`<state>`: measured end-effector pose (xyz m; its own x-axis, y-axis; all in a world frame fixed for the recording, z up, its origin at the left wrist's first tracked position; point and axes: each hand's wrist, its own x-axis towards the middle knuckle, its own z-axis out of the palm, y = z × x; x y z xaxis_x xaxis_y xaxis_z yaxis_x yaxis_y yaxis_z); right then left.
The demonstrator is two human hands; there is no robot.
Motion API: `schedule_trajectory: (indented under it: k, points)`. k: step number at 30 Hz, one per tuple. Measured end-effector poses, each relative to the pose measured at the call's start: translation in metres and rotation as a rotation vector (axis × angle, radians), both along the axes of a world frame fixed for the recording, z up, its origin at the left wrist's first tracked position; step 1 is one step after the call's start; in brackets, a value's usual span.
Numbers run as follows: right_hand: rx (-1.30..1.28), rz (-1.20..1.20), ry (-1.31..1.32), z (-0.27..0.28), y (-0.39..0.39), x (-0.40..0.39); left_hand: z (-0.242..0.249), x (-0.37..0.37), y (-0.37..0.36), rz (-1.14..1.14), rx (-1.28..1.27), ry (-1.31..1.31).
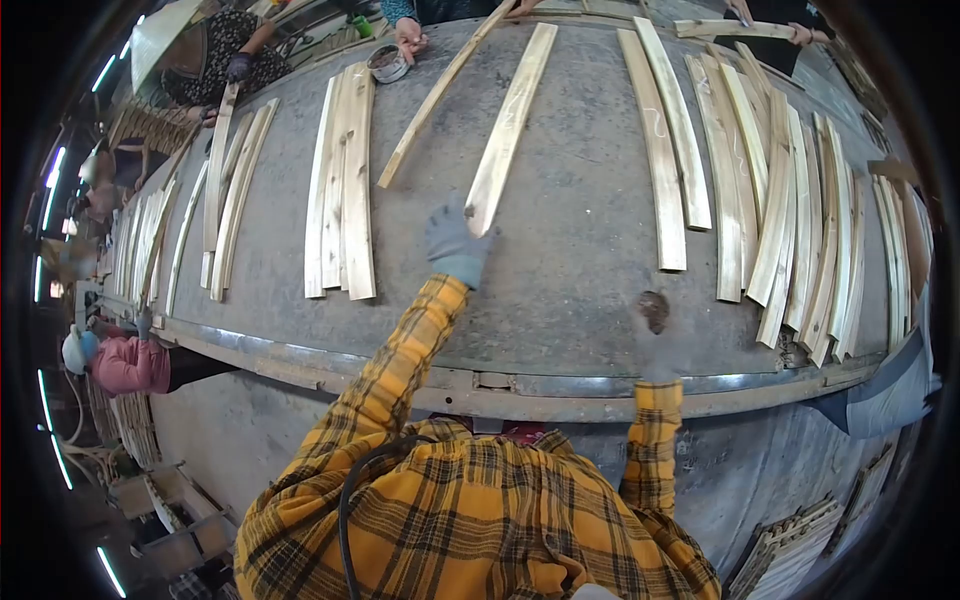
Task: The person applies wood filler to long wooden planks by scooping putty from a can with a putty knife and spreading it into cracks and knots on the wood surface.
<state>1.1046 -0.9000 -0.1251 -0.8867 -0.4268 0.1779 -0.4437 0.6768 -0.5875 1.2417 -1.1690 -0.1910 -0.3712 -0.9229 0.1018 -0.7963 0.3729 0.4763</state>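
Observation:
My left hand [458,243], in a grey glove, is closed around the near end of a pale wooden slat [513,125]. This slat lies lengthwise away from me on the grey table [570,220], with a dark knot and faint chalk-like marks on it. My right hand [662,345] is over the table near its front edge, smeared by motion, so its fingers cannot be made out. A dark brown patch or lump [654,311] shows at the fingertips. Just beyond it are the ends of two slats [655,150] lying side by side.
More slats [345,190] lie to the left, and a larger spread of slats [800,220] covers the right. Across the table, a person's hand [410,40] is beside a round tin [388,63] with brown contents. Other people work at the far side and left. A metal rail [540,387] edges the table.

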Motion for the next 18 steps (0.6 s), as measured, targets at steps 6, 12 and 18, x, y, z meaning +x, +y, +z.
schedule_trajectory:
  k: [6,12,18]
  points:
    - [0.071,0.290,0.101,-0.012,-0.060,0.053,-0.013,-0.002,-0.035,-0.124,0.331,-0.124]
    - [0.145,0.372,-0.052,-0.011,-0.091,0.099,-0.022,0.146,-0.059,-0.268,1.377,0.856]
    - [0.165,0.500,-0.090,-0.006,-0.143,0.162,-0.034,0.275,-0.037,-0.056,2.031,1.329]
